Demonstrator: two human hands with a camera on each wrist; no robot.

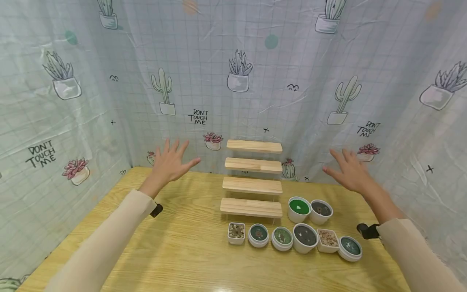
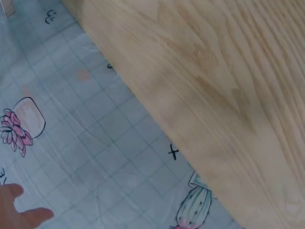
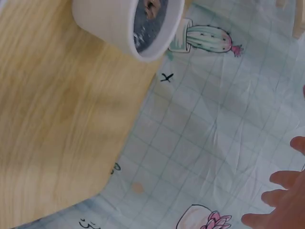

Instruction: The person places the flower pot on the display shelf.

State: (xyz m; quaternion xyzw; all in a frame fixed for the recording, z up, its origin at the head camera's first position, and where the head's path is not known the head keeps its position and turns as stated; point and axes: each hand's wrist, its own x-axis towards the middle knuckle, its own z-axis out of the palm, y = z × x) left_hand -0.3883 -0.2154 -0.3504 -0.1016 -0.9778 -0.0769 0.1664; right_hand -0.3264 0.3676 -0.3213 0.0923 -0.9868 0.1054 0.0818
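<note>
My left hand (image 1: 170, 163) is raised over the table's back left, fingers spread and holding nothing; its fingertips show at the lower left of the left wrist view. On the other side my right hand (image 1: 349, 172) hovers with straight fingers, also empty, above and to the right of the pots. Between the hands stands a stepped wooden rack (image 1: 252, 185) with bare shelves. Nearest the right hand are a white pot with dark filling (image 1: 321, 211) and a white pot with green filling (image 1: 299, 207).
Before the rack runs a row of small pots: a square pebble pot (image 1: 236, 232), round white pots (image 1: 258, 234), a larger dark-filled pot (image 1: 305, 237) and another square pot (image 1: 328, 240). A cactus-print curtain (image 1: 204, 93) surrounds the wooden table (image 1: 175, 243) at back and sides.
</note>
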